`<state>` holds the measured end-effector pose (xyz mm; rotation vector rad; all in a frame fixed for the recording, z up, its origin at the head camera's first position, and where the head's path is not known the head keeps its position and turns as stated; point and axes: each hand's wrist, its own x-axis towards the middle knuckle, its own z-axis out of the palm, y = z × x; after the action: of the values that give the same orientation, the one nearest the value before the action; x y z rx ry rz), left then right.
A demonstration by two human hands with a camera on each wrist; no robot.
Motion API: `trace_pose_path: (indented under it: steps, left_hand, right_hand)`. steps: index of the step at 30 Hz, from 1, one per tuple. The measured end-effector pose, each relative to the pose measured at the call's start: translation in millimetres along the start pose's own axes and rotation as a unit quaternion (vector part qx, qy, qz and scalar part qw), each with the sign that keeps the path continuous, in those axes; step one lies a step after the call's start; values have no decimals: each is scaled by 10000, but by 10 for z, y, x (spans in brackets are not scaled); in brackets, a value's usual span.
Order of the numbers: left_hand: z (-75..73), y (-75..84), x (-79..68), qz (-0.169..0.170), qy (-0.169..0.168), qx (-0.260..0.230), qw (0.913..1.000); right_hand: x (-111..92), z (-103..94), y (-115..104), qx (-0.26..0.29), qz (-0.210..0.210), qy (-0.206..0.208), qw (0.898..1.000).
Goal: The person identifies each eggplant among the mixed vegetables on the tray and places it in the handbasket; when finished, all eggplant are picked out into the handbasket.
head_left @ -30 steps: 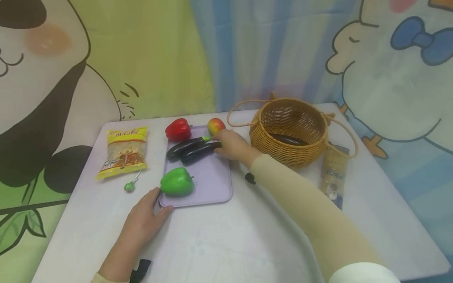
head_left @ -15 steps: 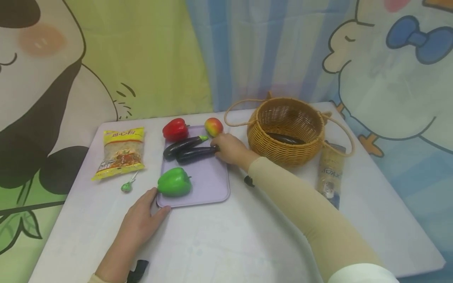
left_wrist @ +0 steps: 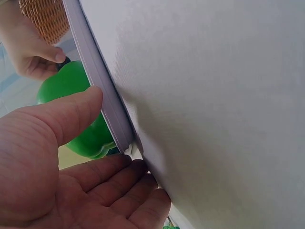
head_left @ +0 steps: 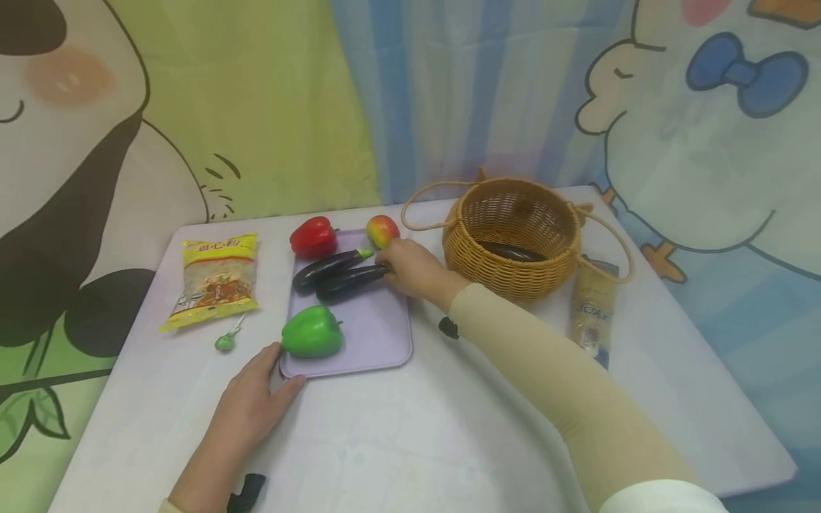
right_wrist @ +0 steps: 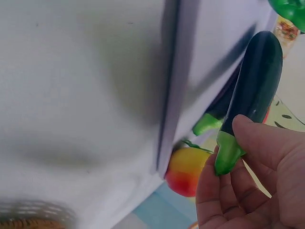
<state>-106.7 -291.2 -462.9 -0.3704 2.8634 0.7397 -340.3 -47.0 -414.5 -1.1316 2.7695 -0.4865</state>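
Observation:
My right hand (head_left: 412,268) pinches a dark eggplant (right_wrist: 259,71) by its green stem end, thumb on one side and fingers on the other. The eggplant lies over the lilac tray (head_left: 378,349), its shadow falling on the tray. A second eggplant (head_left: 326,271) rests beside it. My left hand (head_left: 246,402) is at the tray's near left corner; in the left wrist view the thumb lies at the rim and the fingers extend along the outside. Close to that hand a green bell pepper (head_left: 312,333) sits on the tray. A red bell pepper (head_left: 313,239) and a red-and-yellow fruit (head_left: 382,231) are at the far end.
Right of the tray stands a wicker basket (head_left: 507,279) with rope handles and another eggplant (head_left: 511,251) inside. A tan package (head_left: 593,306) lies beside it. On the left are a yellow food bag (head_left: 218,278) and a green lollipop (head_left: 224,343).
The head view has shifted slightly, so everything sits a little further left. My right hand stays at the eggplant's stem end, and my left hand keeps its place at the tray corner.

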Motion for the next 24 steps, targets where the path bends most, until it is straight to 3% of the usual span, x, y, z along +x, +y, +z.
trace_pose_path:
  steps: [11,24]
  left_hand:
    - [-6,1,-3,23,-37,3,10000]
    - [-5,-21,8,-66,-115,-25,9999]
  right_hand:
    - [-37,-256,-44,28,117,238,9996]
    - [-177,-808,51,589,482,600,9953]
